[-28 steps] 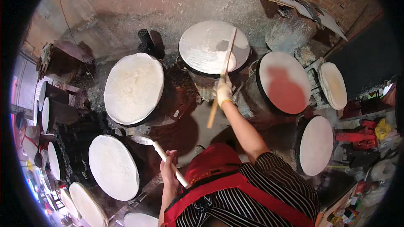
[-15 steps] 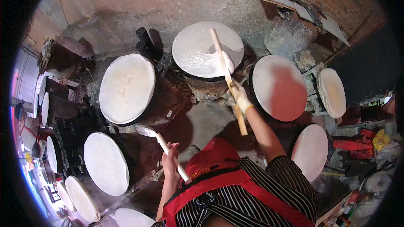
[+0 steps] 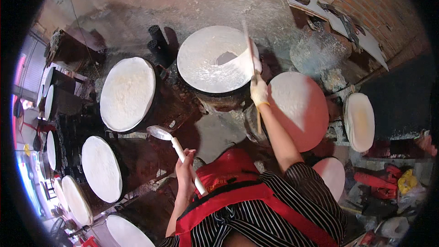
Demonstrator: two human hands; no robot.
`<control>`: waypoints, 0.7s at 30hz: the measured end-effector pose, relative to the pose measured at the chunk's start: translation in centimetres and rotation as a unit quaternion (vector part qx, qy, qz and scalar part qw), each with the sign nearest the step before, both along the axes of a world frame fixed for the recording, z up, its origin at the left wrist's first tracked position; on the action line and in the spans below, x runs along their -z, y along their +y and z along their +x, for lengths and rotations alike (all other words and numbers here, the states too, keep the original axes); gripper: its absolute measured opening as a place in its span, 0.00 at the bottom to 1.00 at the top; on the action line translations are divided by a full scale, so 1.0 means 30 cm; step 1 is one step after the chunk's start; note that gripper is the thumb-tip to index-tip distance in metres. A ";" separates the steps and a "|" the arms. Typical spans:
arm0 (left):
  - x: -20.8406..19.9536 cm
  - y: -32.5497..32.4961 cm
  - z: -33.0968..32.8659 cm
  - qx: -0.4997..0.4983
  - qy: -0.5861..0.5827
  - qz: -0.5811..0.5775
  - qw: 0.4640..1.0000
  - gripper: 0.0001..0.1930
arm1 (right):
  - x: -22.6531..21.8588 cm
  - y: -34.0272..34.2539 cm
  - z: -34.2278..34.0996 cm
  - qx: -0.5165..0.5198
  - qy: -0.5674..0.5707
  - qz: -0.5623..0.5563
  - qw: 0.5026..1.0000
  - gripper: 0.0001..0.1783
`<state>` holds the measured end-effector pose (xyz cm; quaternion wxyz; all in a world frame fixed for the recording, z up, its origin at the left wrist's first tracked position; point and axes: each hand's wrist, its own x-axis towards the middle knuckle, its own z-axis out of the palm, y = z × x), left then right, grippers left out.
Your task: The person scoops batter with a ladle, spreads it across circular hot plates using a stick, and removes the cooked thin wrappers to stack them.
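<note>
My right hand (image 3: 259,92), in a pale glove, is closed around a long wooden stick (image 3: 250,48). The stick lies across the right side of a round griddle (image 3: 194,57) straight ahead, its far end blurred. White batter (image 3: 238,71) coats most of that griddle, leaving a small grey patch uncovered. My left hand (image 3: 184,174) grips the pale handle of a ladle (image 3: 160,132) near my apron. The ladle's metal bowl is held out to the left, above the floor and apart from the griddles.
Round griddles with pale sheets stand on both sides, including one at left (image 3: 128,93) and one at right (image 3: 297,110). A stack of round sheets (image 3: 359,121) is farther right. Black perforated cylinders (image 3: 157,39) stand by the wall. Red and yellow bundles (image 3: 388,180) lie at right.
The stick has swept round to the griddle's right side, with my right hand turning along. Batter covers more of the griddle and the grey patch is smaller. My left hand still holds the ladle.
</note>
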<state>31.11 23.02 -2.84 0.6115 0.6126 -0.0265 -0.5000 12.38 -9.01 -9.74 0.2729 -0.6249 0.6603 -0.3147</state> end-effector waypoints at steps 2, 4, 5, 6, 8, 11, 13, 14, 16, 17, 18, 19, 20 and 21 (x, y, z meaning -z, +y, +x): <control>-0.071 -0.033 -0.033 0.025 -0.025 0.039 0.999 0.18 | -0.013 -0.020 0.078 0.030 -0.005 0.005 1.000 0.21; -0.086 -0.045 -0.040 0.023 -0.042 0.073 0.996 0.14 | -0.089 0.042 0.167 -0.078 0.014 0.061 0.995 0.21; -0.091 -0.065 -0.047 0.038 -0.043 0.068 0.996 0.14 | 0.029 0.016 0.143 -0.107 -0.013 0.075 0.991 0.22; -0.082 -0.055 -0.028 0.028 -0.012 0.036 0.999 0.12 | 0.007 0.059 0.171 -0.133 -0.022 0.070 0.988 0.23; -0.095 -0.045 0.002 0.020 0.021 0.001 1.000 0.11 | -0.032 0.173 0.155 -0.120 -0.108 0.018 0.987 0.23; -0.159 -0.079 0.019 0.055 0.014 0.028 0.998 0.10 | 0.129 0.218 0.082 0.070 -0.318 -0.126 0.937 0.21; -0.187 -0.092 0.039 0.058 -0.017 0.066 0.996 0.10 | 0.093 0.262 0.177 0.060 -0.316 -0.045 0.946 0.21; -0.174 -0.091 0.055 0.074 -0.005 0.041 0.996 0.11 | 0.075 0.282 0.228 0.054 -0.313 0.036 0.948 0.21; -0.150 -0.096 0.088 0.077 0.037 0.006 0.996 0.11 | 0.112 0.233 0.273 -0.013 -0.308 0.091 0.947 0.19; -0.146 -0.102 0.097 0.077 0.078 -0.026 0.994 0.11 | 0.128 0.205 0.269 -0.059 -0.323 0.158 0.931 0.18; -0.144 -0.095 0.107 0.075 0.079 -0.027 0.994 0.11 | 0.107 0.212 0.291 -0.043 -0.355 0.150 0.922 0.17; -0.143 -0.092 0.116 0.070 0.078 -0.026 0.994 0.10 | 0.034 0.236 0.262 -0.033 -0.338 0.182 0.923 0.15; -0.143 -0.089 0.123 0.066 0.077 -0.026 0.995 0.09 | 0.163 0.234 0.215 -0.012 -0.316 0.026 0.948 0.15; -0.143 -0.116 0.116 0.073 0.077 -0.030 0.994 0.08 | 0.277 0.222 0.149 0.018 -0.283 -0.138 0.949 0.16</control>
